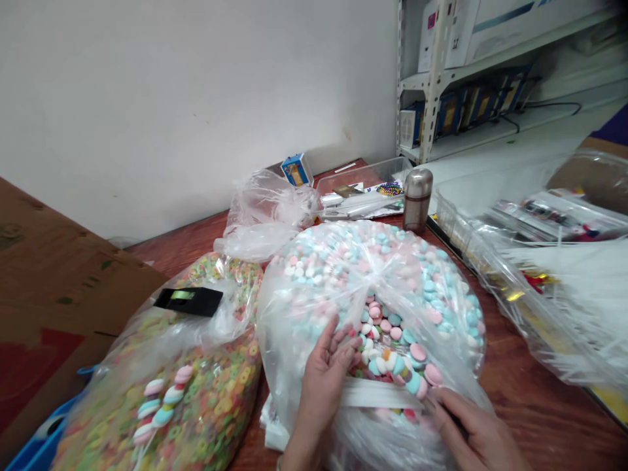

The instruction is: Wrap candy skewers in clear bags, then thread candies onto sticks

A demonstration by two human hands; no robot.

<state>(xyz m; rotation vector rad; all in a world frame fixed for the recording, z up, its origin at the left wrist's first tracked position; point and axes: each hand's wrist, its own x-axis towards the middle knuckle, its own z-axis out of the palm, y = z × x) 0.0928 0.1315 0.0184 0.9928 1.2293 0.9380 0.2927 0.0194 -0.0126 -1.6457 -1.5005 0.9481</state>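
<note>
A large clear bag (pixel 304 281) of pink, blue and white candies stands before me, its top gathered and an opening at the front. Over that opening a short curved string of candies (pixel 392 363) shows, with pastel and smaller coloured pieces. My right hand (pixel 473 428) pinches at its right end. My left hand (pixel 326 373) is at the opening's left side, palm up, fingers apart and slightly curled; small candies lie by its fingertips. Below the string runs a flat white strip (pixel 377 394). To the left, two finished-looking candy strings (pixel 159 405) lie on a bag of coloured rings (pixel 220 386).
A black holder (pixel 189 301) lies on the ring bag. Behind are crumpled clear plastic (pixel 265 209), a clear tray (pixel 338 180) and a metal flask (pixel 417 199). A clear bin (pixel 495 275) with white sticks stands right. A cardboard box (pixel 63 288) is left, metal shelving (pixel 434 78) behind.
</note>
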